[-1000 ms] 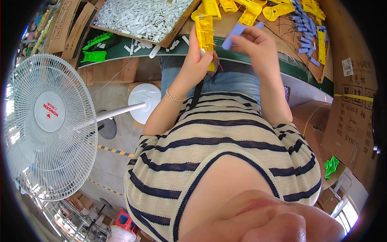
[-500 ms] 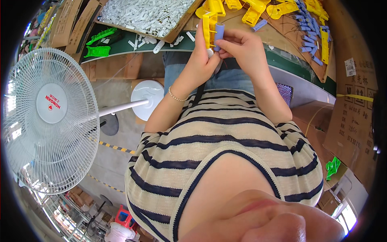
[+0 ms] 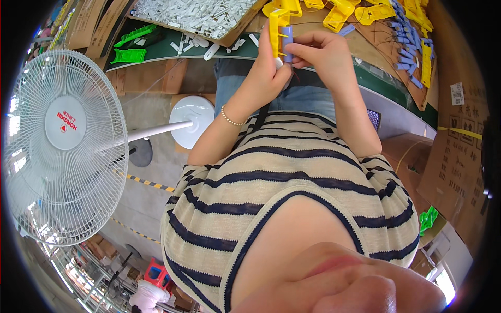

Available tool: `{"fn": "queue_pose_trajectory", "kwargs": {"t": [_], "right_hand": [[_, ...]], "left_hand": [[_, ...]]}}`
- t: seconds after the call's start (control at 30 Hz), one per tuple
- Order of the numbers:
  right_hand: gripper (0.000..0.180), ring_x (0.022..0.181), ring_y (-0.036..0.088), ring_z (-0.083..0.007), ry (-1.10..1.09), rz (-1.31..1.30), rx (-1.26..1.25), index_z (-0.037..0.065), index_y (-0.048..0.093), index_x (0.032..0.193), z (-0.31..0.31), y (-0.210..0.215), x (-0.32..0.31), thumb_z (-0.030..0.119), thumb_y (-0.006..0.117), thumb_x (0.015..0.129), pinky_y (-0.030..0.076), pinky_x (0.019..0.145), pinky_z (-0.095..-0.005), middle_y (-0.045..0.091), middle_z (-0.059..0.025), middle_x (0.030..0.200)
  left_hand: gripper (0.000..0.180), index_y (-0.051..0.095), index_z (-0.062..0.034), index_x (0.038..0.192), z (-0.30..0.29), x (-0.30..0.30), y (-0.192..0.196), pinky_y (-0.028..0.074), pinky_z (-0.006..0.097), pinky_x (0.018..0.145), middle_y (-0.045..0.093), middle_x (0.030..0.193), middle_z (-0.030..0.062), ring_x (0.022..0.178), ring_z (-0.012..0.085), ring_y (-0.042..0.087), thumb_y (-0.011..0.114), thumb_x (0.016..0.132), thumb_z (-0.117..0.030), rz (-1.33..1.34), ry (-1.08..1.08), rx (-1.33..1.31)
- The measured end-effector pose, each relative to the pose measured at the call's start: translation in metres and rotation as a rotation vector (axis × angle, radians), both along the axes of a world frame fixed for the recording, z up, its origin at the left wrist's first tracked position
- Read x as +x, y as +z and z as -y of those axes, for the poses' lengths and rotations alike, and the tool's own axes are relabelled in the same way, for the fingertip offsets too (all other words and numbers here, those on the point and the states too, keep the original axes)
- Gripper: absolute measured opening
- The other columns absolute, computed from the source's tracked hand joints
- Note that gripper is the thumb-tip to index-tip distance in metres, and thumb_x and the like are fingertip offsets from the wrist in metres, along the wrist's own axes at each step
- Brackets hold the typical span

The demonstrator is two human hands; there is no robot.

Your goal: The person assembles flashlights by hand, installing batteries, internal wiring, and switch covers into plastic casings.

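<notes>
At the near edge of the green bench (image 3: 391,87), one yellow housing (image 3: 274,36) is raised in the left hand (image 3: 267,68), whose thumb and fingers are closed around it, ribbed side to the right. The right hand (image 3: 323,49) pinches one blue cylinder (image 3: 288,44) between thumb and fingers, lengthwise alongside those ribs; whether the two parts touch cannot be determined. Step in hand, as judged: offering the cylinder to the housing. The next move would call for a steady left grip, the cylinder lined up with the ribs, and the thin red wire (image 3: 296,76) below kept clear. Count: two green shells (image 3: 129,55) on the bench at left; one green piece (image 3: 428,220) at lower right; one loose blue cylinder (image 3: 346,30) beyond the right hand; one large white fan (image 3: 65,122); one red stool (image 3: 158,272). Not countable, owing to overlap: the piled blue cylinders (image 3: 408,47), the yellow parts (image 3: 339,15) beyond the hands, and the white strips (image 3: 193,15) in the cardboard tray (image 3: 244,30).
</notes>
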State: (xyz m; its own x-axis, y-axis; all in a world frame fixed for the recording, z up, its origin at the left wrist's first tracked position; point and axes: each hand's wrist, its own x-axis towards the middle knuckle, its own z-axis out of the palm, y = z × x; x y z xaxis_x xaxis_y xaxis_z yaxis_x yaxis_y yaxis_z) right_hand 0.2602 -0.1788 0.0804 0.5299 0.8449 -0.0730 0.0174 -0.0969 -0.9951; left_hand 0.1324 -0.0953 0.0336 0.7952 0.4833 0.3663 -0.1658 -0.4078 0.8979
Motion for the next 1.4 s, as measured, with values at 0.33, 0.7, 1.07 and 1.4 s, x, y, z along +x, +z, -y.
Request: {"fn": "queue_pose_trajectory", "kwargs": {"t": [0.33, 0.7, 1.07, 1.4], "right_hand": [[0.041, 0.066, 0.061, -0.012, 0.424, -0.174, -0.078, -0.002, 0.052, 0.112, -0.028, -0.013, -0.008, 0.011, 0.07, 0.078, 0.05, 0.056, -0.025, 0.062, -0.0076, 0.09], [0.016, 0.079, 0.063, -0.0294, 0.482, 1.404, 0.137, 0.003, 0.069, 0.083, -0.19, 0.01, 0.036, 0.013, 0.067, 0.071, 0.049, 0.07, -0.0379, 0.065, -0.0165, 0.077], [0.018, 0.076, 0.063, -0.031, 0.795, 1.247, 0.209, 0.001, 0.068, 0.085, -0.217, 0.009, 0.041, 0.01, 0.067, 0.07, 0.049, 0.069, -0.0368, 0.065, -0.0161, 0.082], [0.015, 0.073, 0.065, -0.0209, 0.687, 0.784, 0.519, -0.002, 0.068, 0.091, -0.124, 0.05, 0.002, -0.005, 0.066, 0.076, 0.051, 0.065, -0.0295, 0.067, -0.0116, 0.078]], "left_hand": [[0.068, 0.009, -0.0107, 0.144, -0.005, -0.036, -0.006, 0.05, 0.032, 0.072, 0.046, 0.114, 0.0124, 0.081, 0.018, 0.057, 0.048, 0.088, -0.005, 0.058, -0.217, -0.777], [0.054, 0.02, -0.0098, 0.138, -0.021, -0.098, -0.02, 0.052, 0.033, 0.069, 0.056, 0.102, 0.0194, 0.078, 0.024, 0.063, 0.047, 0.091, -0.017, 0.107, 0.124, -0.816], [0.025, 0.036, -0.007, 0.117, -0.031, -0.115, -0.007, 0.053, 0.031, 0.068, 0.06, 0.098, 0.0159, 0.077, 0.0207, 0.065, 0.042, 0.095, -0.017, 0.177, 0.274, -0.782], [0.037, 0.035, -0.0025, 0.125, -0.031, -0.098, -0.004, 0.05, 0.026, 0.07, 0.059, 0.1, 0.0116, 0.077, 0.015, 0.062, 0.05, 0.094, -0.015, 0.156, 0.228, -0.687]]}}
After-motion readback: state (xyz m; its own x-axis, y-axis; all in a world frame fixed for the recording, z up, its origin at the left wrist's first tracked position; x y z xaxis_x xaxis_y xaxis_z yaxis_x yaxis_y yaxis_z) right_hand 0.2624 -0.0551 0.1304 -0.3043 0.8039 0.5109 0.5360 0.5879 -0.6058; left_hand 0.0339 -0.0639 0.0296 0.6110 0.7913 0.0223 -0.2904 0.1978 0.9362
